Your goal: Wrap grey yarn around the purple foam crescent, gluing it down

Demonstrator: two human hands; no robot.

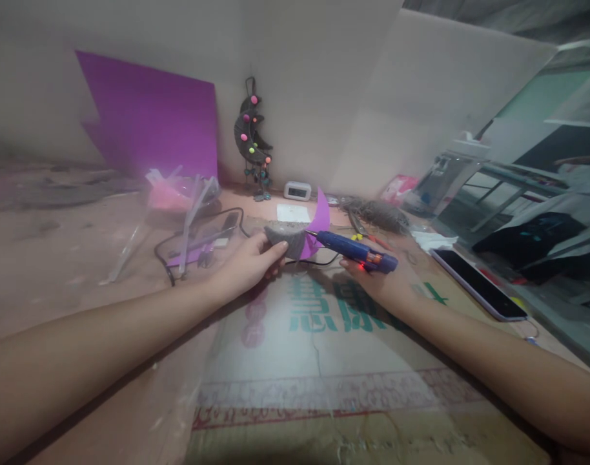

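Note:
My left hand (pixel 256 261) pinches a grey crescent-shaped piece (pixel 286 239) between thumb and fingers. A purple paper crescent (pixel 320 216) is at its right side; whether the two are joined I cannot tell. In my right hand (pixel 370 278) is a blue glue gun (pixel 356 250) with a red light glowing on it. Its nozzle points left and meets the edge of the grey piece and the purple paper. Both hands are above a printed cardboard sheet (pixel 319 361). My right fingers are partly hidden behind the glue gun.
Purple card (pixel 164 123) leans on the wall beside a decorated moon hanging (pixel 249 135). A small white clock (pixel 297 190) stands at the back. Clear sticks (pixel 191 226) and a black cable (pixel 162 248) are at left. Pliers (pixel 357 223), grey yarn (pixel 385 215) and a phone (pixel 479 284) lie right.

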